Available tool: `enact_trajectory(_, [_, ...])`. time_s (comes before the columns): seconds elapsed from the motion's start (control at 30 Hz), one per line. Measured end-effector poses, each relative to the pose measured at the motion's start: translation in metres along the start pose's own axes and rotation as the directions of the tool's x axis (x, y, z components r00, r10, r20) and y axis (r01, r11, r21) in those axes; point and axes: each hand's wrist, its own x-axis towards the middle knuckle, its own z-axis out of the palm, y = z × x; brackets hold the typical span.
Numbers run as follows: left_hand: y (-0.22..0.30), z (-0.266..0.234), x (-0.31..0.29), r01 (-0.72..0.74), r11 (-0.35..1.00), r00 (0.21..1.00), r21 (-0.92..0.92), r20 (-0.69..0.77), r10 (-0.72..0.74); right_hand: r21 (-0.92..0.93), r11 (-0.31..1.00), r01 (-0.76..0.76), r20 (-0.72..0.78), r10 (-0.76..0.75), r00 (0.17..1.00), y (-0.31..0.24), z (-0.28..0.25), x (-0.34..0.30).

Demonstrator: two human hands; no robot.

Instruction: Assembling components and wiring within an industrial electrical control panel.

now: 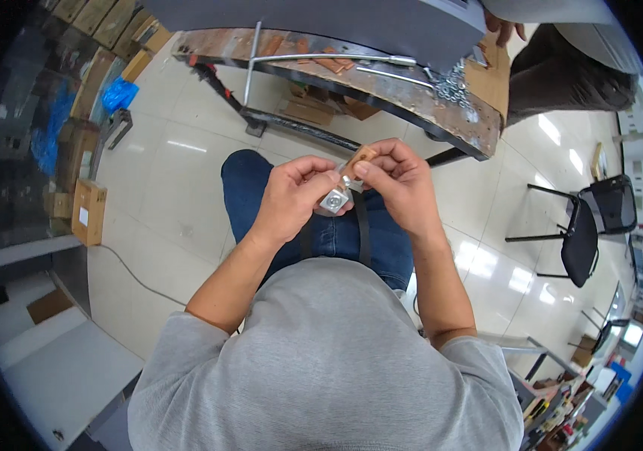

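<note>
Above my lap, my left hand pinches a small silver metal clamp with a round bolt or hole in its face. My right hand grips a short copper bar between thumb and fingers. The bar's lower end meets the silver piece, and my fingertips partly cover where they join. Both hands are closed and close together.
Ahead stands a worn workbench bearing a grey metal cabinet, long metal wrenches, copper bars and a heap of bolts and washers. Another person's hand is at far right. A black chair stands right, a cardboard box left.
</note>
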Motion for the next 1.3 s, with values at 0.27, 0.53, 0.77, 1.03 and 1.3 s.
enact_trajectory(0.27, [-0.016,-0.003,0.010,0.054,0.994,0.995,0.095,0.078,-0.061,-0.051,0.996,-0.072,0.038,0.074,0.997,0.006,-0.024,-0.001])
enact_trajectory(0.53, [-0.019,0.003,0.011,0.062,0.998,0.998,-0.014,0.026,-0.061,-0.757,0.654,-0.009,-0.372,-0.420,0.828,-0.033,-0.143,0.059])
enact_trajectory(0.77, [-0.016,0.009,0.012,0.036,0.998,0.999,-0.044,-0.025,-0.037,-0.884,0.409,-0.228,-0.393,-0.384,0.836,-0.056,-0.198,0.133])
enact_trajectory(1.03, [-0.021,0.011,0.015,0.032,0.999,0.998,-0.027,-0.060,-0.034,-0.931,0.290,-0.222,-0.333,-0.425,0.842,-0.042,-0.183,0.186])
enact_trajectory(1.3, [-0.008,0.018,0.027,0.083,0.971,0.996,-0.226,-0.010,-0.088,-0.955,0.184,-0.233,-0.288,-0.374,0.882,-0.056,-0.183,0.185])
